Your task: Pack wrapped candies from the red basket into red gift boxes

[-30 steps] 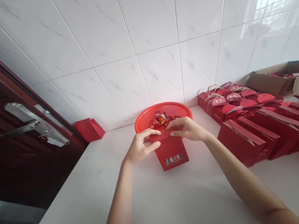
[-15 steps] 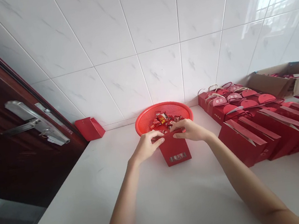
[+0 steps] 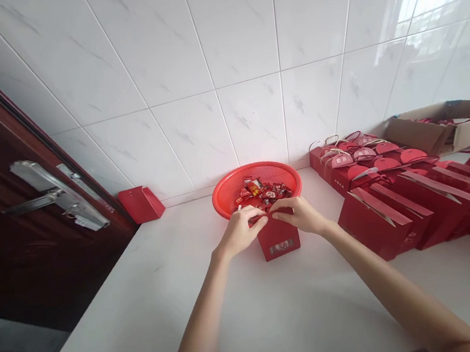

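Note:
A small red gift box (image 3: 278,238) with a clear window low on its front stands upright on the white counter (image 3: 149,314). My left hand (image 3: 242,230) pinches the left part of its top edge between thumb and fingers. On the right part of the same edge, my right hand (image 3: 298,215) also has thumb and fingers closed. Both hands partly hide the box's top. Just behind the box is a red plastic basket (image 3: 222,192) holding wrapped candies (image 3: 265,192).
Another red box (image 3: 141,204) stands at the left by the dark door (image 3: 8,229). At the right are rows of red boxes (image 3: 375,221), several with cord handles. A cardboard carton (image 3: 424,134) sits behind them, near the tiled wall (image 3: 247,105).
My hands have moved slightly closer together along the box's top edge, and the top appears drawn more tightly together. The view has shifted a little.

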`<state>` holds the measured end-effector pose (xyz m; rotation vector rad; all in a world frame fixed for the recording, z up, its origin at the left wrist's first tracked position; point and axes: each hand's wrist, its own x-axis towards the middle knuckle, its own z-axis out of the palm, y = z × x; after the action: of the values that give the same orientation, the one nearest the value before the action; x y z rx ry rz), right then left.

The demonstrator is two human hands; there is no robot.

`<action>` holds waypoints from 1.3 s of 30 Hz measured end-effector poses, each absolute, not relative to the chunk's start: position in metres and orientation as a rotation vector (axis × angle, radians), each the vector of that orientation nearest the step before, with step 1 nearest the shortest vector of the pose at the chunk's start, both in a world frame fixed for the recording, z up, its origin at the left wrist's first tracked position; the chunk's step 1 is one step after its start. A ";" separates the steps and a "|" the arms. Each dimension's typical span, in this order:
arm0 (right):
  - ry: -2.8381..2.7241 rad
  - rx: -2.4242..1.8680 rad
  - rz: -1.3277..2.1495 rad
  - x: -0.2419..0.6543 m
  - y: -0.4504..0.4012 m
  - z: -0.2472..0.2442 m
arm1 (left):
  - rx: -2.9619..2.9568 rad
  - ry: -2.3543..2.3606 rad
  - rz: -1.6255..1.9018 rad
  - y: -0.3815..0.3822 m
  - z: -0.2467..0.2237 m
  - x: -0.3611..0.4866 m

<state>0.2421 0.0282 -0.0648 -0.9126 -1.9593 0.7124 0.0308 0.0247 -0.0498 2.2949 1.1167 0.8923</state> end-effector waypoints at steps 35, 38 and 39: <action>-1.635 -0.952 0.800 0.254 0.006 -0.107 | 2.516 0.534 1.177 -0.078 -0.147 0.078; -1.697 -0.941 0.739 0.251 -0.012 -0.097 | 2.625 0.210 0.905 -0.102 -0.187 0.103; -1.722 -0.924 0.716 0.250 -0.021 -0.093 | 2.654 0.112 0.879 -0.106 -0.201 0.110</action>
<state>0.2504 -0.0208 -0.0927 -0.9244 -1.7222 0.7157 0.1100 -0.1058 -0.2013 2.6544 0.1119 0.8785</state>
